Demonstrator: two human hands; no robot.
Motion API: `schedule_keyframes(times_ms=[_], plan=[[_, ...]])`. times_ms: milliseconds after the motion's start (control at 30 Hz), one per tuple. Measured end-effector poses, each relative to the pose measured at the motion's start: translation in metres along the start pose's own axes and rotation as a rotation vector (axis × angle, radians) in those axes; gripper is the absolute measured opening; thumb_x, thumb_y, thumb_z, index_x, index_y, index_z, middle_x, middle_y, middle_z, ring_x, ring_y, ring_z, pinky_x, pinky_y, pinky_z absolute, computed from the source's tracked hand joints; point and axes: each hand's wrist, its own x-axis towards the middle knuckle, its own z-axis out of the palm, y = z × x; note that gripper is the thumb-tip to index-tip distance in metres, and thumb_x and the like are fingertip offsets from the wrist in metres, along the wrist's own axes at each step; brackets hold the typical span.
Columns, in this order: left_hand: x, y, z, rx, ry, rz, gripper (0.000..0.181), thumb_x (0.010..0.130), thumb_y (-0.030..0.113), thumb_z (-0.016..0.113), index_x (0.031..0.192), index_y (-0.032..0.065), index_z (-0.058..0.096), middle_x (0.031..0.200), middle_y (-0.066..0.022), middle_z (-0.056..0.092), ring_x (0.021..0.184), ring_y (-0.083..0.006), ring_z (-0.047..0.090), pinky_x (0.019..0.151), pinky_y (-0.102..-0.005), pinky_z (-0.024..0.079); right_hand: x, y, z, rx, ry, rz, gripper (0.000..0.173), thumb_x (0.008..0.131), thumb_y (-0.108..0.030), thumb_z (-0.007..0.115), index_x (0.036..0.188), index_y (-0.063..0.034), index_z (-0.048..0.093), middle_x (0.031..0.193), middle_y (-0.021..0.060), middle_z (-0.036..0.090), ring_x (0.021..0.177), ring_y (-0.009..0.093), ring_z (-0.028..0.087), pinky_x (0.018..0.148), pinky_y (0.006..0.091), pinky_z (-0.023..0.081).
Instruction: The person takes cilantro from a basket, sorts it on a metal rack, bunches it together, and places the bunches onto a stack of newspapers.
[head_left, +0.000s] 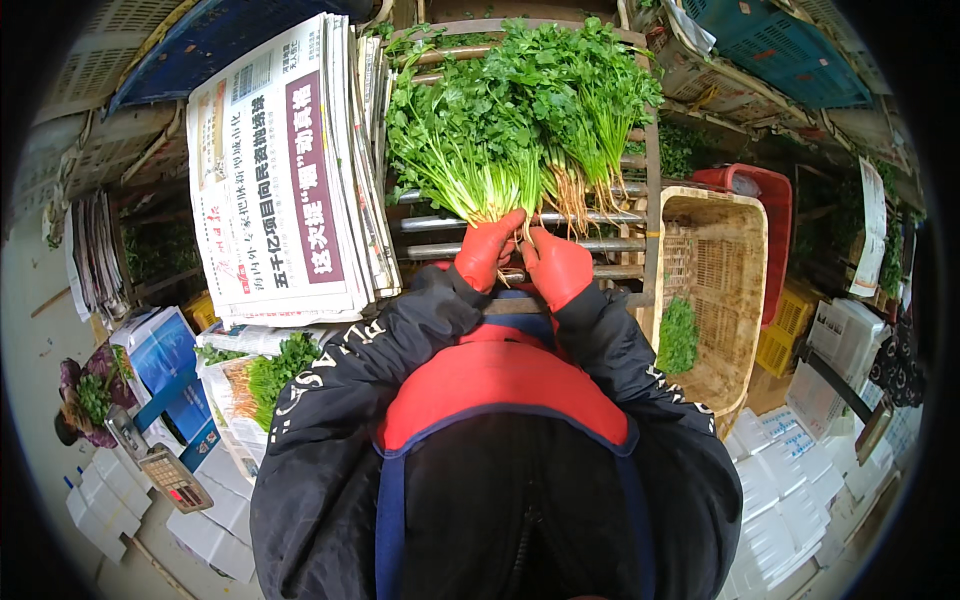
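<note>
In the middle of the head view, my left hand (486, 253), in a red rubber glove, holds the root ends of a bunch of leafy green herbs (480, 161), which looks like coriander. My right hand (556, 262), gloved in red too, pinches a thin stem or root at the bunch's lower edge, close to the left fingertips. The leaves point away from me over a slatted rack (525, 217). Right of this bunch lie more greens (600, 105) with brown roots hanging onto the metal bars. The fingers partly hide the root ends.
A thick stack of printed newspapers (277, 187) lies left of the greens. A worn plastic basket (716, 300) holding some greens stands at right, a red tub (780, 225) behind it. Wrapped greens (274, 382), a scale (176, 476) and white foam boxes (780, 480) are around me.
</note>
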Motion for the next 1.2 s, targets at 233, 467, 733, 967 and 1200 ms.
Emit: schedule_keyframes(times_ms=[233,467,733,967,1200], plan=[[-0.003,0.007,-0.018,0.084,-0.163,-0.054,0.024,0.089,0.023,0.053,0.102,0.0040,0.060,0.061,0.0054,0.044,0.046,-0.0047,0.030,0.043,-0.0219,0.028,0.002,-0.003,-0.001,0.066,-0.089,-0.088,0.019,0.083,-0.023,0.056,0.091,-0.0074,0.062,0.072,0.0139,0.063,0.064,0.033,0.061,0.056,0.0405,0.047],[0.000,0.008,-0.020,-0.068,-0.137,-0.149,0.023,0.096,0.029,0.044,0.099,0.0088,0.054,0.071,0.0043,0.049,0.044,-0.0028,0.027,0.041,-0.0180,0.023,0.045,0.035,-0.021,0.667,-0.008,0.251,0.023,0.081,-0.026,0.064,0.086,-0.0040,0.065,0.070,0.0103,0.063,0.057,0.020,0.059,0.053,0.0305,0.046],[0.002,0.007,-0.033,-0.200,-0.433,-0.153,0.032,0.097,0.037,0.038,0.102,0.0078,0.050,0.056,0.0088,0.029,0.039,-0.0034,0.022,0.041,-0.0199,0.021,0.063,0.027,-0.007,0.988,-0.207,0.215,0.016,0.083,-0.016,0.059,0.079,-0.0008,0.062,0.065,0.0028,0.060,0.051,0.008,0.052,0.043,0.0220,0.040],[0.001,0.008,-0.032,-0.225,-0.409,-0.158,0.021,0.096,0.025,0.043,0.102,0.0061,0.051,0.056,0.0090,0.026,0.043,-0.0040,0.023,0.042,-0.0202,0.021,0.061,0.050,-0.034,1.453,0.141,0.355,0.024,0.085,-0.025,0.057,0.080,-0.0023,0.060,0.061,0.0035,0.057,0.045,0.008,0.048,0.040,0.0195,0.036],[0.007,0.000,-0.032,-0.050,-0.306,-0.097,0.020,0.093,0.022,0.048,0.095,0.0046,0.055,0.054,0.0075,0.037,0.043,-0.0047,0.032,0.041,-0.0208,0.026,0.053,0.053,0.019,0.119,0.066,0.093,0.031,0.077,-0.035,0.064,0.084,-0.0056,0.065,0.073,0.0145,0.064,0.067,0.029,0.061,0.060,0.0373,0.047]])
